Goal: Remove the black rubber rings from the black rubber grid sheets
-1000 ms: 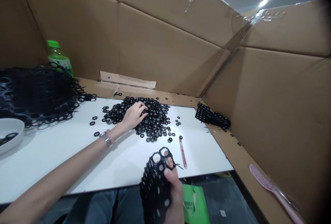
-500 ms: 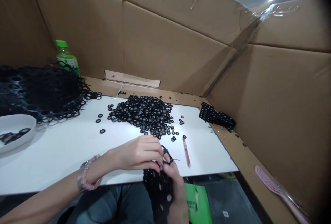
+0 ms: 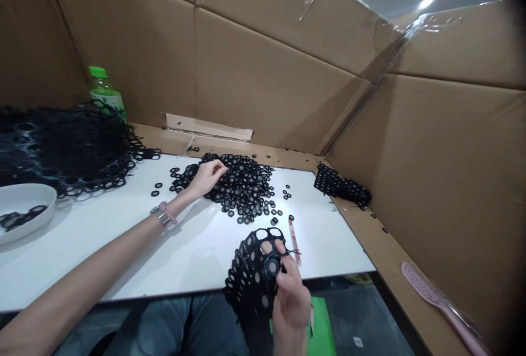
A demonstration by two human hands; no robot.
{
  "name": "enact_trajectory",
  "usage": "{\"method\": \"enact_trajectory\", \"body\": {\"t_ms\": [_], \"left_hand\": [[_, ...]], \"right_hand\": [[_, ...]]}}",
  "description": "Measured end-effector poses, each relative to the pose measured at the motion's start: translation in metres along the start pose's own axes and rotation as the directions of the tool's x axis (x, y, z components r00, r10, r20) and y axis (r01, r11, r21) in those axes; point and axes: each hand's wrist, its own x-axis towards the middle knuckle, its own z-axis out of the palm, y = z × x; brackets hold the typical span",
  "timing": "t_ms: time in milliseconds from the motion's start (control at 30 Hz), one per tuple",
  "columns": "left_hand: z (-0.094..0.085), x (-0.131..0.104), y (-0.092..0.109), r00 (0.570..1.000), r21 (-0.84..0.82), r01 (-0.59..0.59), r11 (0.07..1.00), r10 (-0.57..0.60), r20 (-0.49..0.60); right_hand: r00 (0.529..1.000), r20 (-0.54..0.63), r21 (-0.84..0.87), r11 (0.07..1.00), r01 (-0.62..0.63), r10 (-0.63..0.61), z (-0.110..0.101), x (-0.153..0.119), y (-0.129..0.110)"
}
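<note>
The left hand (image 3: 205, 179) is at the near-left side of the heap of small black rings with pale centres (image 3: 245, 191), while the right hand (image 3: 292, 298) holds a limp black sheet of joined rings (image 3: 243, 275) over the near edge of the white tabletop (image 3: 197, 260). As a judgement, the step in hand is picking among the loose rings with the work kept ready in the other hand; singling out one small ring calls for a fine pinch and a steady grip on the sheet. The left fingers are curled, with thumb and forefinger tips drawn narrowly together above the heap; whether a ring sits between them, or whether they quite meet, cannot be told. The right thumb and fingers are closed on the sheet near its upper end, fingertips showing through its openings, with a pale-centred ring (image 3: 272, 267) just beside the thumb. Beyond the sheet lies a slender red-and-clear stick (image 3: 293, 235); a folded black perforated piece (image 3: 342, 187) rests by the far right corner, and a shallow white bowl (image 3: 35, 229) holds dark pieces at the left
</note>
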Motion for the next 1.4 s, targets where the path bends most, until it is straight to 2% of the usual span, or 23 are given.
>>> {"method": "enact_trajectory", "body": {"t_ms": [167,233,300,400,467,500,533,600,633,700,800,900,967,1033,1100,1133,1167,1233,1267,1333,1400], "left_hand": [[0.016,0.017,-0.014,0.997,0.128,-0.063,0.990,0.059,0.041],[0.021,0.016,-0.013,0.997,0.186,-0.083,0.979,0.080,0.023],[0.021,0.011,-0.005,0.991,0.267,-0.126,0.955,0.135,-0.016],[0.009,-0.009,0.029,0.954,0.264,-0.280,0.923,0.299,-0.032],[-0.004,-0.034,0.061,0.898,0.087,-0.440,0.894,0.440,0.019],[-0.011,-0.049,0.078,0.859,-0.033,-0.505,0.863,0.506,0.083],[-0.017,-0.064,0.094,0.823,-0.149,-0.535,0.831,0.553,0.131],[-0.027,-0.092,0.120,0.808,-0.286,-0.475,0.832,0.541,0.233],[-0.030,-0.104,0.129,0.801,-0.305,-0.429,0.850,0.514,0.306],[-0.031,-0.118,0.140,0.815,-0.271,-0.313,0.910,0.404,0.416],[-0.028,-0.124,0.146,0.849,-0.186,-0.157,0.970,0.229,0.477],[-0.024,-0.123,0.149,0.850,-0.168,-0.052,0.984,0.132,0.510],[-0.022,-0.124,0.147,0.842,-0.223,0.020,0.975,0.104,0.529],[-0.019,-0.123,0.134,0.843,-0.329,0.134,0.935,0.066,0.533],[-0.016,-0.116,0.110,0.871,-0.424,0.265,0.866,-0.026,0.491],[-0.014,-0.109,0.096,0.899,-0.453,0.306,0.837,-0.097,0.428],[-0.013,-0.099,0.081,0.922,-0.447,0.304,0.841,-0.143,0.359],[-0.010,-0.073,0.055,0.973,-0.291,0.185,0.939,-0.133,0.188],[-0.009,-0.059,0.046,0.985,-0.149,0.102,0.984,-0.079,0.154],[-0.004,-0.030,0.034,0.993,0.137,-0.022,0.990,0.006,0.117],[0.003,-0.006,0.027,0.994,0.253,-0.050,0.966,0.024,0.104]], "right_hand": [[0.998,0.048,-0.036,0.998,0.046,-0.045,0.001,0.001,0.005],[0.997,0.065,-0.043,0.998,0.044,-0.041,0.002,0.002,0.005],[0.997,0.063,-0.043,0.998,0.044,-0.041,0.003,0.003,0.006],[0.998,0.003,-0.079,0.995,0.060,-0.060,0.009,0.002,0.007],[0.996,-0.065,-0.131,0.990,0.060,-0.069,0.014,0.001,0.006],[0.993,-0.094,-0.153,0.987,0.057,-0.072,0.017,0.000,0.006],[0.991,-0.109,-0.168,0.984,0.055,-0.074,0.018,0.000,0.007],[0.989,-0.116,-0.179,0.982,0.065,-0.087,0.020,0.001,0.008],[0.988,-0.121,-0.181,0.981,0.074,-0.097,0.020,0.001,0.009],[0.978,-0.175,-0.187,0.979,0.083,-0.117,0.019,0.003,0.012],[0.938,-0.316,-0.207,0.975,0.083,-0.147,0.016,0.004,0.018],[0.922,-0.343,-0.236,0.967,0.099,-0.178,0.015,0.004,0.021],[0.928,-0.314,-0.248,0.961,0.122,-0.199,0.015,0.004,0.020],[0.919,-0.315,-0.233,0.958,0.166,-0.236,0.015,0.004,0.015],[0.877,-0.387,-0.176,0.957,0.232,-0.284,0.015,0.004,0.008],[0.852,-0.436,-0.137,0.957,0.256,-0.290,0.015,0.005,0.004],[0.833,-0.478,-0.097,0.960,0.264,-0.277,0.016,0.006,0.001],[0.830,-0.511,-0.034,0.970,0.242,-0.225,0.017,0.008,-0.004],[0.841,-0.503,-0.019,0.975,0.222,-0.202,0.018,0.009,-0.005],[0.868,-0.457,-0.030,0.979,0.200,-0.191,0.017,0.011,-0.006],[0.891,-0.399,-0.071,0.976,0.204,-0.215,0.015,0.010,-0.006]]}}
